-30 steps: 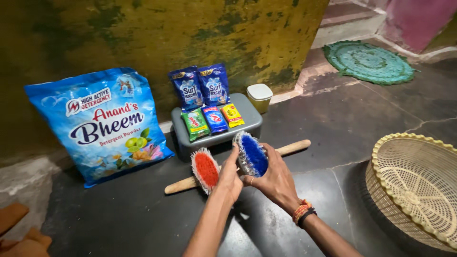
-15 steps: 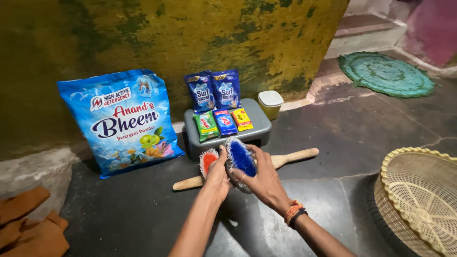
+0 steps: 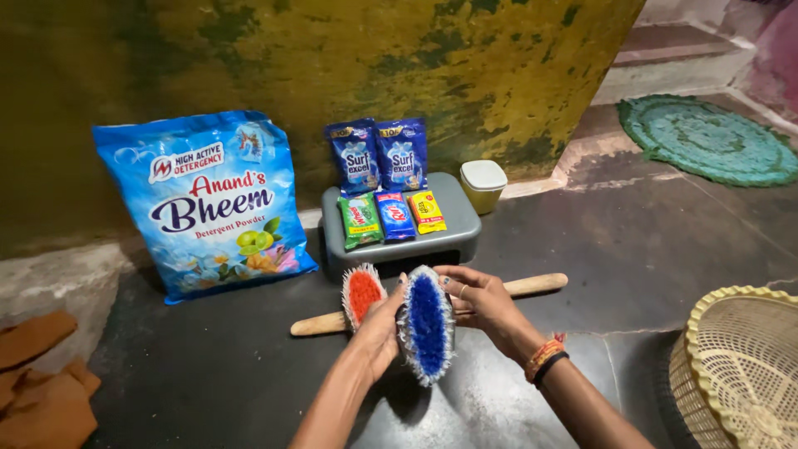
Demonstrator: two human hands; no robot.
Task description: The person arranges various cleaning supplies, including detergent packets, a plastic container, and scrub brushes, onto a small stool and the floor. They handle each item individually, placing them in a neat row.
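Landmark: the grey rectangular plastic stool (image 3: 453, 224) against the yellow-green wall.

Left of the stool, the large blue detergent powder bag (image 3: 208, 204) leans on the wall; it has not shifted since the earlier frames. Further left, folded orange-brown cloth (image 3: 37, 387) lies on the dark floor.

In front of the stool, my left hand (image 3: 378, 333) has its fingers closed around the red-bristled oval scrubbing brush (image 3: 362, 295), bristles facing me. A second ago this brush stood lower and clear of the blue one; now it sits just in front of the stool's edge, partly behind my thumb.

Just right of it, my right hand (image 3: 482, 303) clamps the blue-bristled oval scrubbing brush (image 3: 427, 324) by its back. This brush has turned: earlier it tilted up towards the stool, now it stands on edge, long axis upright, lower and touching my left hand.

The long wooden bat (image 3: 532, 285) lies on the floor in front of the stool, behind both hands, unchanged.

On the stool, three small flat packets lie in a row, two blue sachets (image 3: 381, 155) upright behind them. Right of the stool stands a small yellow tub with a white lid (image 3: 483, 183). Far right, the cream plastic basket (image 3: 740, 366) shows less than before.
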